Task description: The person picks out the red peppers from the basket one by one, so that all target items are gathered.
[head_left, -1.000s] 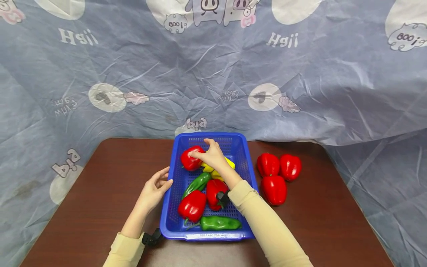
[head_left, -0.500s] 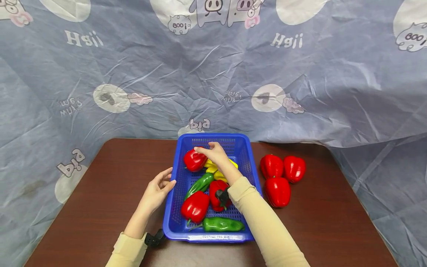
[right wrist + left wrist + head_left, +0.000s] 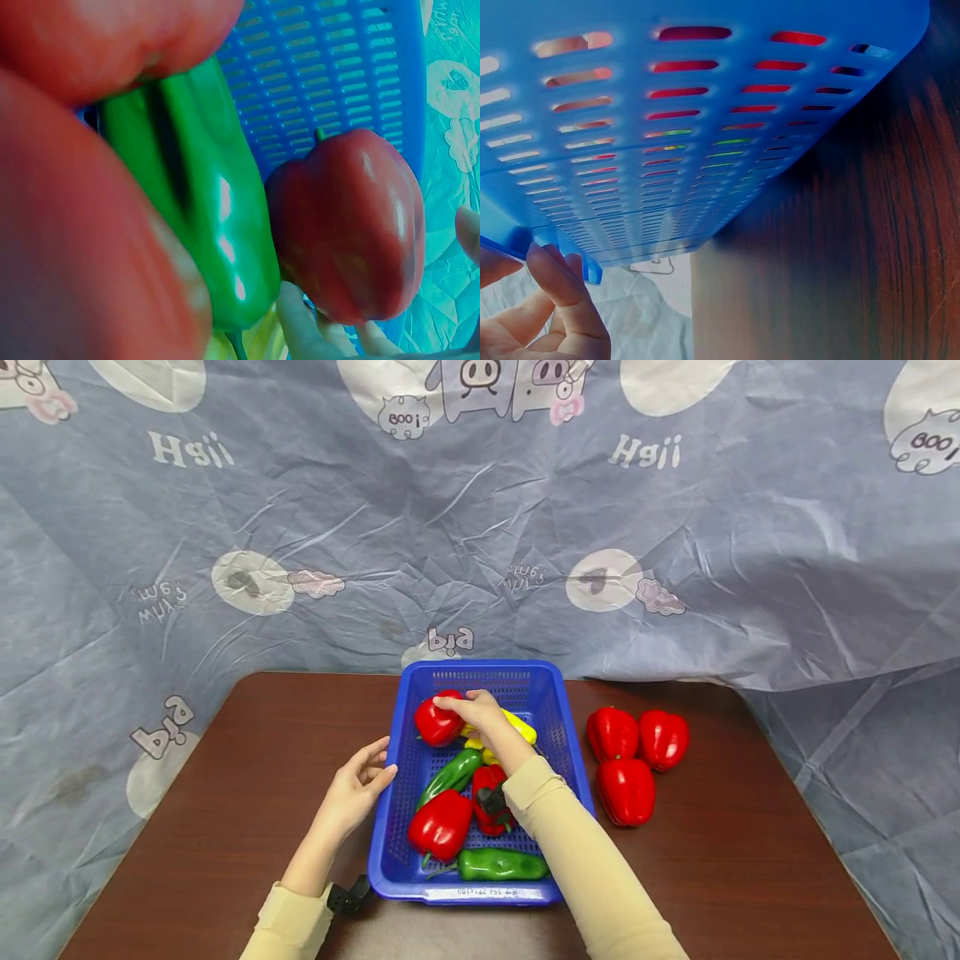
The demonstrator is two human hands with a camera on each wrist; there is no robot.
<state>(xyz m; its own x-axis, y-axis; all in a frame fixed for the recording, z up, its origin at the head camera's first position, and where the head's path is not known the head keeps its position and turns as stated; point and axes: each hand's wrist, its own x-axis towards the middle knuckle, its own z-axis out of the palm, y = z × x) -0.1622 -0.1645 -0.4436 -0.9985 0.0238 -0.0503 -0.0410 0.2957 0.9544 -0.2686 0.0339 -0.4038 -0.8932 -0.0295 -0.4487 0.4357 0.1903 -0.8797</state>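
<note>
A blue plastic basket (image 3: 386, 810) holds red bell peppers, long green peppers and yellow peppers (image 3: 520, 727). My left hand (image 3: 354, 785) grips the basket's left rim, its thumb and fingertips at the flange in the left wrist view. My right hand (image 3: 483, 718) reaches in over the far red bell pepper (image 3: 437, 723). In the right wrist view its fingers lie along one side of that red bell pepper (image 3: 349, 225), and the thumb (image 3: 469, 232) stands apart on the other. A long green pepper (image 3: 450, 774) lies nearer, beside two more red bell peppers (image 3: 441, 827).
Three red bell peppers (image 3: 627, 792) stand together on the brown table (image 3: 720, 860), right of the basket. Another green pepper (image 3: 502, 864) lies along the basket's near wall. A grey printed cloth (image 3: 465, 527) hangs behind the table.
My right hand has sunk a little lower beside the far red bell pepper, its fingers now more hidden. The head view has shifted slightly. My left hand stays at the rim.
</note>
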